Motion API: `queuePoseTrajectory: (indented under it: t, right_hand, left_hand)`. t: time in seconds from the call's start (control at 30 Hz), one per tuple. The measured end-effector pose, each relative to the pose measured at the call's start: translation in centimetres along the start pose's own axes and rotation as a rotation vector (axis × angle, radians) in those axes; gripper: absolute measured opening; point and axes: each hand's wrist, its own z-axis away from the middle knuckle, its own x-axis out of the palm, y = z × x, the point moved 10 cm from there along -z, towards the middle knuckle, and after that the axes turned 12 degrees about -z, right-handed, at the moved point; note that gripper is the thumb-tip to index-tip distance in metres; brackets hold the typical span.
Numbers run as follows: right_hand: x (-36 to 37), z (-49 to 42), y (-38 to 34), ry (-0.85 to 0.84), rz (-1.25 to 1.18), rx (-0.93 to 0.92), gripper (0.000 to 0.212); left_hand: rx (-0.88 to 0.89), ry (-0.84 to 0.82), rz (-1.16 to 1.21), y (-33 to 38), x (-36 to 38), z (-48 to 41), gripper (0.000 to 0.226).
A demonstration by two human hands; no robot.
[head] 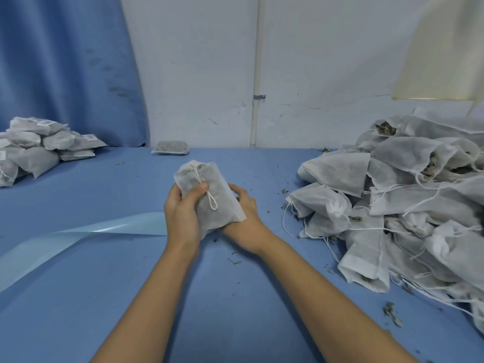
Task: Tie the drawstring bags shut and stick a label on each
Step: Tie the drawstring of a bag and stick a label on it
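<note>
bag (pixel 209 195) at centre, over the bench (pixel 235 297) | your left hand (pixel 180 208) grips it, thumb pinning the drawstring (pixel 210 199); your right hand (pixel 246 218) cups it beneath | pull the knot snug to the neck (no label showing; strip (pixel 78 239) at 8 o'clock)

Held bag (pixel 209 197): thin white non-woven cloth, matt, faintly see-through.
Drawstring (pixel 197 175): white twisted cord, matt.
Untied bag pile (pixel 406 205): same white cloth, matt, creased.
Labelled bag stack (pixel 34 155): same cloth; white paper stickers.
Table cover (pixel 235 297): blue, matt, smooth.
Backing strip (pixel 110 227): pale blue, glossy, smooth.
Curtain (pixel 65 61): blue cloth, matt, stained.
Wall (pixel 196 74): white paint, matt, cracked.
Pipe (pixel 258 48): white plastic, smooth.
</note>
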Motion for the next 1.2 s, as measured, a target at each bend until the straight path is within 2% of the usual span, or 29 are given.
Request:
queuePoseTrajectory:
  t: [0.1, 0.2, 0.3, 0.5, 0.6, 0.7, 0.8, 0.87, 1.03, 1.13, 1.2]
  right_hand:
    - [0.7, -0.9, 0.4, -0.069, 0.272, -0.014, 0.052]
    - [0.8, -1.6, -0.3, -0.11, 0.587, -0.108, 0.037]
    - [-0.4, -2.2, -0.7, -0.075, 0.675, -0.121, 0.025]
    - [-3.1, -2.8, 0.9, -0.043, 0.711, -0.039, 0.024]
    - [-3.5, -2.4, 1.1, -0.009, 0.66, -0.05, 0.028]
    - [-4.4, -1.4, 1.5, 0.101, 0.415, -0.026, 0.044]
    - [-4.9, -0.3, 3.2, 0.193, 0.134, 0.12, 0.065]
    - [-4.7, 0.5, 4.2, 0.209, 0.038, 0.193, 0.068]
    - [-4.3, 1.6, 3.7, 0.202, 0.014, 0.099, 0.05]
    - [-4.6, 1.9, 3.3, 0.226, -0.025, 0.08, 0.041]
    - [-5.0, 2.1, 3.1, 0.256, -0.086, 0.07, 0.034]
  left_hand:
    - [-0.02, 0.014, 0.001, -0.4, -0.5, -0.2, 0.016]
    - [0.005, 0.05, -0.076, -0.6, -1.0, -0.1, 0.022]
    - [0.021, 0.061, -0.15, -1.1, -1.4, 0.0, 0.021]
    - [-0.019, -0.025, -0.337, -2.5, -0.8, 0.4, 0.008]
    - [0.006, -0.125, -0.441, -2.7, 0.7, 1.0, 0.007]
    - [0.024, -0.11, -0.652, -3.2, 0.7, 1.0, 0.011]
    - [0.072, -0.114, -0.75, -3.1, 0.9, 0.7, 0.016]
    - [0.107, -0.178, -0.785, -3.2, 1.6, 0.7, 0.02]
    - [0.094, -0.379, -0.789, -3.8, 3.0, 0.9, 0.014]
    - [0.07, -0.432, -0.714, -3.9, 3.2, 1.0, 0.03]
    - [0.06, -0.461, -0.656, -3.7, 3.5, 1.4, 0.028]
